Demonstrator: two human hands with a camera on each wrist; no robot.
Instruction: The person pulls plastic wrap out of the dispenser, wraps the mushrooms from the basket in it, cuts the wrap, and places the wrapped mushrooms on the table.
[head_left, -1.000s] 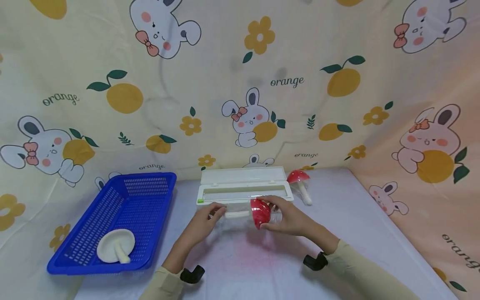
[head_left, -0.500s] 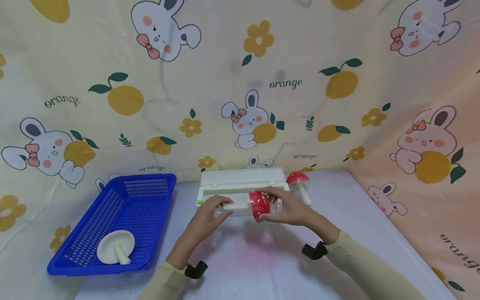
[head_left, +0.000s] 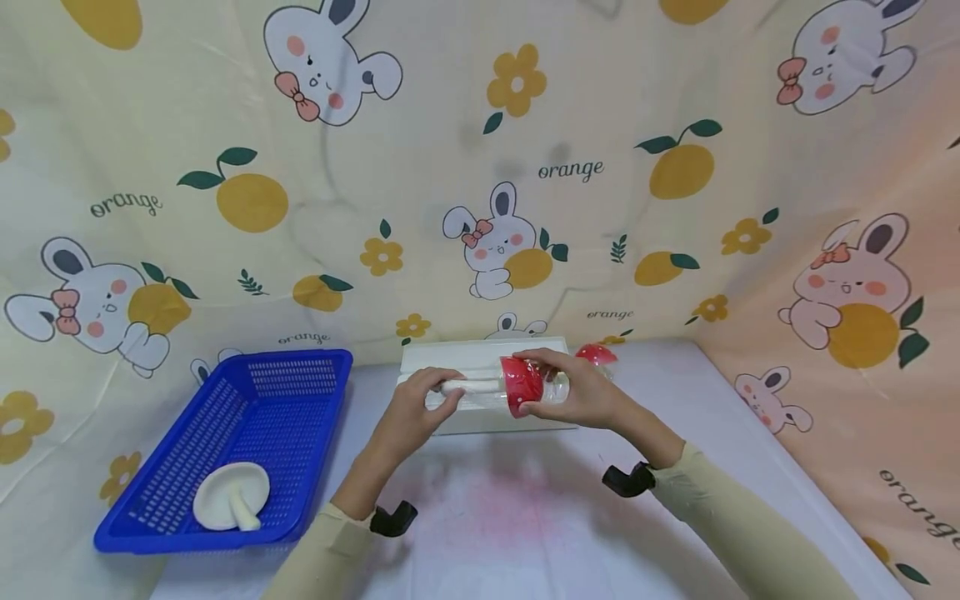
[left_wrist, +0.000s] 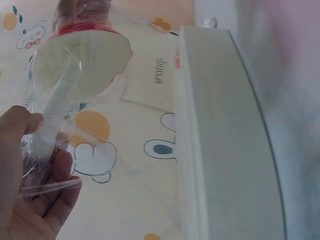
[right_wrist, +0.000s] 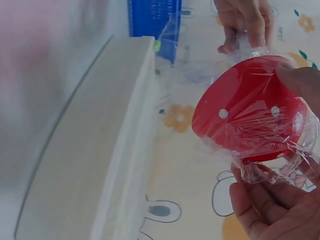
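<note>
A toy mushroom with a white-dotted red cap (head_left: 522, 386) and a white stem (left_wrist: 61, 92) is wrapped in clear cling film. Both hands hold it sideways in the air, overlapping the white cling-film dispenser (head_left: 487, 354) in the head view. At the stem end, my left hand (head_left: 408, 415) pinches stem and film between thumb and fingers; film bunches inside that hand in the left wrist view. My right hand (head_left: 581, 393) grips the cap from the right, thumb on one edge and fingers on the other. Gathered film (right_wrist: 260, 172) crumples by its fingers.
Left on the table stands a blue basket (head_left: 225, 396) with a mushroom (head_left: 232, 497) lying in it, pale underside up. Behind my right hand lies another red-capped mushroom (head_left: 596, 354), partly hidden. A patterned cloth (head_left: 420, 208) hangs at the back.
Both hands have raised the mushroom from in front of the dispenser to a higher spot overlapping it. My left fingers have closed around the stem end and its film.
</note>
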